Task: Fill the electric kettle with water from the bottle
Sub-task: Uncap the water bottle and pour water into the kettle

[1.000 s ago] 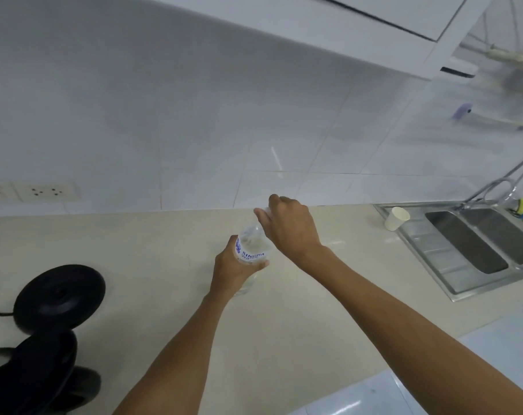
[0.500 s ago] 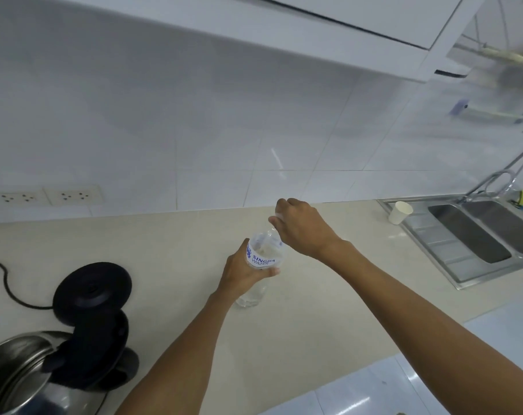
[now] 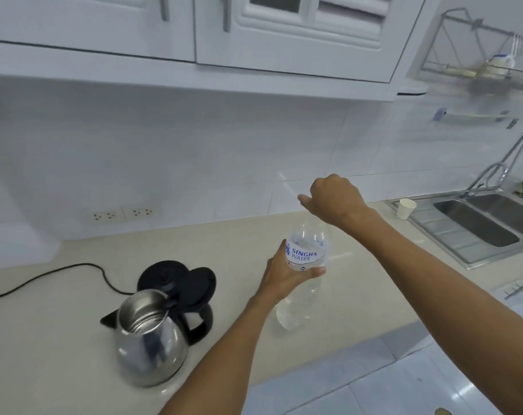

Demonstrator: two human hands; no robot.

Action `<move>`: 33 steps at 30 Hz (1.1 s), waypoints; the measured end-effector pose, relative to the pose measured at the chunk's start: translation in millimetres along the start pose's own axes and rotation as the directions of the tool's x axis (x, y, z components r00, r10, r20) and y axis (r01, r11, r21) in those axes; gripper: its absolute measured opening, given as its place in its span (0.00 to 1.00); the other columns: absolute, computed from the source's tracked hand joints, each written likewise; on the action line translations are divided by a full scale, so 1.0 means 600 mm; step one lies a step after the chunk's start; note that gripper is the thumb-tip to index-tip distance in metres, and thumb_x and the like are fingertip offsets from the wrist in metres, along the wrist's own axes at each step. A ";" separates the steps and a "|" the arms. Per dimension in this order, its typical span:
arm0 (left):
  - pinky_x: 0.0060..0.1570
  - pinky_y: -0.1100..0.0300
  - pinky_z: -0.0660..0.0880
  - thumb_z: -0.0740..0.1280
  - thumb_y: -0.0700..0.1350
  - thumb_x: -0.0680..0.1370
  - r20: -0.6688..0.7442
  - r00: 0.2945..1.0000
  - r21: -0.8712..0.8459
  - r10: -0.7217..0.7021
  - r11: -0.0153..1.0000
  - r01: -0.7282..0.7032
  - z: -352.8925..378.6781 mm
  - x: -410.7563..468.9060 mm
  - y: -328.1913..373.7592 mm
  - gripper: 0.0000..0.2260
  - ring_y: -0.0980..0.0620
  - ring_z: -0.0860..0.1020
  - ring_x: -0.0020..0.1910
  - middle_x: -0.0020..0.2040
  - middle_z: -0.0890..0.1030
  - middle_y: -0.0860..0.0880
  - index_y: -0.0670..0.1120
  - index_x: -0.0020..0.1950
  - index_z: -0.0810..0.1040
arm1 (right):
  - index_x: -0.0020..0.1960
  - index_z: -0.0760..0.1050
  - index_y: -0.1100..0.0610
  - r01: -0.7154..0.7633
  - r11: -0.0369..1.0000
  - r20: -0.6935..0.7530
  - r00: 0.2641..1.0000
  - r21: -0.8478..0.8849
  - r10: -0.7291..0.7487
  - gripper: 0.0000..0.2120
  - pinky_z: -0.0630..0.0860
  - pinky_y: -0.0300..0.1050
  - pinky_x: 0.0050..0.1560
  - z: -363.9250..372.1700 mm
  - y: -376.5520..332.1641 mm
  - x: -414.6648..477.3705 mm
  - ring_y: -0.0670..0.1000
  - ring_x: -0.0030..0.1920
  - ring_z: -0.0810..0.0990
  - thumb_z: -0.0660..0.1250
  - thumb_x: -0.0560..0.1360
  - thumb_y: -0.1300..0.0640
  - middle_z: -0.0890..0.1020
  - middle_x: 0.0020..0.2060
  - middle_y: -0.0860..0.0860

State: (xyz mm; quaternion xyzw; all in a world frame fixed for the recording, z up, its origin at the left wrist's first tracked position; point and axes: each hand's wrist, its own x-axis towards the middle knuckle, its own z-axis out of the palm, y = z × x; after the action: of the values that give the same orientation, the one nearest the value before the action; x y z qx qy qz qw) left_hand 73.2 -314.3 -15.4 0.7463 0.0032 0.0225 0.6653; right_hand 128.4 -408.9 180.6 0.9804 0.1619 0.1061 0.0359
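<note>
A clear plastic water bottle (image 3: 305,253) with a white and blue label stands on the beige counter, and my left hand (image 3: 284,277) is wrapped around its middle. My right hand (image 3: 333,197) is closed just above the bottle's neck; whether it holds the cap is hidden by the fingers. To the left stands a steel electric kettle (image 3: 149,339) with its black lid (image 3: 199,284) flipped open, off its base. The black round base (image 3: 161,275) lies behind it with a cord (image 3: 59,272) running left.
The beige counter (image 3: 74,339) runs to a steel double sink (image 3: 478,226) at right, with a paper cup (image 3: 405,208) on its drainboard and a faucet (image 3: 493,172). Wall sockets (image 3: 122,214) sit behind the kettle. White cabinets (image 3: 194,25) hang overhead.
The view has swung left and up, bringing the whole kettle and cabinets into sight. My right hand has lifted a little above the bottle's neck. My left hand keeps its hold on the bottle.
</note>
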 end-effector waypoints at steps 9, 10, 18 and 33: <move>0.50 0.58 0.83 0.87 0.55 0.65 0.062 0.998 -0.042 -0.029 0.999 0.032 -0.108 -0.189 0.016 0.34 0.53 0.86 0.58 0.59 0.87 0.54 0.57 0.67 0.77 | 0.46 0.83 0.63 0.222 0.968 0.189 0.952 0.119 -0.242 0.22 0.74 0.47 0.43 -0.067 -0.113 -0.118 0.56 0.37 0.78 0.60 0.84 0.48 0.82 0.39 0.55; 0.45 0.63 0.82 0.87 0.53 0.66 0.052 0.998 -0.035 -0.035 0.999 0.036 -0.126 -0.214 0.020 0.33 0.54 0.86 0.56 0.59 0.87 0.54 0.56 0.67 0.77 | 0.46 0.83 0.61 0.240 0.961 0.209 0.941 0.141 -0.266 0.20 0.76 0.47 0.43 -0.071 -0.130 -0.128 0.54 0.34 0.79 0.60 0.84 0.48 0.82 0.38 0.53; 0.62 0.51 0.82 0.84 0.48 0.71 0.040 0.996 -0.004 -0.077 0.997 0.077 -0.249 -0.347 0.021 0.29 0.51 0.86 0.61 0.60 0.87 0.51 0.51 0.70 0.78 | 0.50 0.80 0.48 0.357 0.874 0.328 0.825 0.328 -0.460 0.08 0.76 0.42 0.42 -0.090 -0.237 -0.156 0.46 0.32 0.87 0.63 0.82 0.47 0.85 0.45 0.49; 0.68 0.41 0.79 0.84 0.57 0.69 -0.021 0.948 0.345 -0.317 0.888 0.304 -0.484 -0.459 -0.002 0.29 0.52 0.86 0.59 0.60 0.87 0.56 0.57 0.67 0.80 | 0.60 0.80 0.50 0.447 0.638 0.037 0.801 0.627 -0.598 0.09 0.71 0.39 0.45 -0.048 -0.285 -0.169 0.37 0.44 0.77 0.65 0.82 0.53 0.83 0.55 0.49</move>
State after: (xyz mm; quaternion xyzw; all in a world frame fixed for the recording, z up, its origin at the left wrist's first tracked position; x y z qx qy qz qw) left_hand -213.0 -35.3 8.3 0.8410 0.1145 -0.0984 0.5195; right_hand -24.7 -279.4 170.9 0.8561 0.4593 -0.0844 -0.2216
